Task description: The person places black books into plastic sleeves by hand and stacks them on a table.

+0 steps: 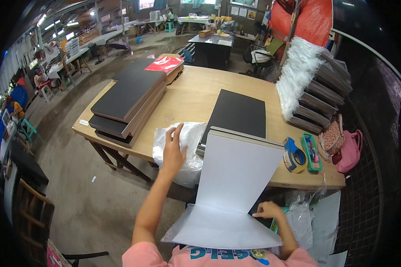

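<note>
The white board (240, 173) stands tilted at the near edge of the desk (240, 80), its lower flap (223, 224) spread toward the person's pink shirt (180, 260); with little visibly bracing it, it might slide or fold over if the flap is tugged. The left hand (173, 151) is raised over the crumpled plastic (189, 167), fingers apart and apparently empty; the right hand (270, 210) is half curled beside the flap's right edge, and I cannot tell whether it pinches anything. Plastic this thin, draped over the edge, could snag or slip down if brushed, and the flap's corners might crease under a careless forearm. The board looks smooth and matte, with thick edges along its top (several layers, perhaps); the plastic is milky, wrinkled and floppy. Behind lies a flat black rectangle (238, 111), and to the left stiff black panels (131, 86) with brown edges, unevenly stacked
</note>
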A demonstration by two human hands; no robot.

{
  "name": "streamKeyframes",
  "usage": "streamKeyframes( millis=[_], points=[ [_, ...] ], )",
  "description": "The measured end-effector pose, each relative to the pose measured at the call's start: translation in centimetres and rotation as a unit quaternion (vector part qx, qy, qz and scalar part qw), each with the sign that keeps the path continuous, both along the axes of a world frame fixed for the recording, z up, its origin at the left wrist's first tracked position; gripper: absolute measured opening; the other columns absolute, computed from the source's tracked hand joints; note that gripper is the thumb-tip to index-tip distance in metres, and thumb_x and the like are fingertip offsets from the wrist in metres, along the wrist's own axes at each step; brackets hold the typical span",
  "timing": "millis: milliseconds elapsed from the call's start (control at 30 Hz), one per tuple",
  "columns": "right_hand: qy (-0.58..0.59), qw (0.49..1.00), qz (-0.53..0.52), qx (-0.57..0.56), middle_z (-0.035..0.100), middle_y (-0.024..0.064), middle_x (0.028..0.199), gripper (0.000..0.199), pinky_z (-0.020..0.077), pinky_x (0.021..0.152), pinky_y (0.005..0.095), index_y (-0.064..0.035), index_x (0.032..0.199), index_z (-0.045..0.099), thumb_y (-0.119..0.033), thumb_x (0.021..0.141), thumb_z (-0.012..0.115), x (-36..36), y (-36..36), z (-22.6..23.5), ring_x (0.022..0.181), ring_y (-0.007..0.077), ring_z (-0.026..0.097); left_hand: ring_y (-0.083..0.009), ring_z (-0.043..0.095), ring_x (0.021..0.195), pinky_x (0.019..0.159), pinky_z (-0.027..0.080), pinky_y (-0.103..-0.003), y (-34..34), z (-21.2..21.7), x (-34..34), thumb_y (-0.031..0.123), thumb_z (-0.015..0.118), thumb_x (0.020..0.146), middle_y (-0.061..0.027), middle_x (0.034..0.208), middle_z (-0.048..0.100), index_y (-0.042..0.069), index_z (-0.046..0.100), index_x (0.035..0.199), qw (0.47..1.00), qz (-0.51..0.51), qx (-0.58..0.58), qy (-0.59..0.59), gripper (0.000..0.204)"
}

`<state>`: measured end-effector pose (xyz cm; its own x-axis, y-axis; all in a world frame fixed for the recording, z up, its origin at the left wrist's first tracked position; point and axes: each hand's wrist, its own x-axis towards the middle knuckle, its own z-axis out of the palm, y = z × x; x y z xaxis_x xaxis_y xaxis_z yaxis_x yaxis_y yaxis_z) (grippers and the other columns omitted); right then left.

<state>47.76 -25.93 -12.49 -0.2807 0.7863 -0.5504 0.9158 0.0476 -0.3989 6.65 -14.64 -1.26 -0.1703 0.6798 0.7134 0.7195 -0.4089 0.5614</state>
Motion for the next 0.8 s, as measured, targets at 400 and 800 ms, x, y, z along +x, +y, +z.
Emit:
streamKeyframes(
  millis=[400,800],
  points=[
    [0.245,0.795,0.294,0.471,0.059,0.0157,0.110,0.045,0.0488,0.075,0.0385,-0.0028,0.110,0.059,-0.021,0.071,0.071,-22.2,28.7,18.9,0.078,0.0273,0.060,-0.0043,0.037,0.054,0.047,0.033,-0.021,11.6,2.6,-2.2,0.035,0.052,0.094,0.0056,0.062,0.036,0.011,0.046,0.077,0.782,-0.441,-0.233,-0.373,0.030],
    [0.278,0.735,0.546,-0.291,0.067,0.0093,0.093,0.036,0.0482,0.076,0.0315,0.0017,0.103,0.061,-0.030,0.087,0.063,-29.8,21.9,19.9,0.084,0.0184,0.062,-0.0087,0.044,0.056,0.050,0.037,-0.026,3.9,7.3,-9.8,0.035,0.054,0.093,-0.0004,0.066,0.061,0.001,0.066,0.087,0.694,-0.582,-0.396,0.150,0.036]
  ],
)
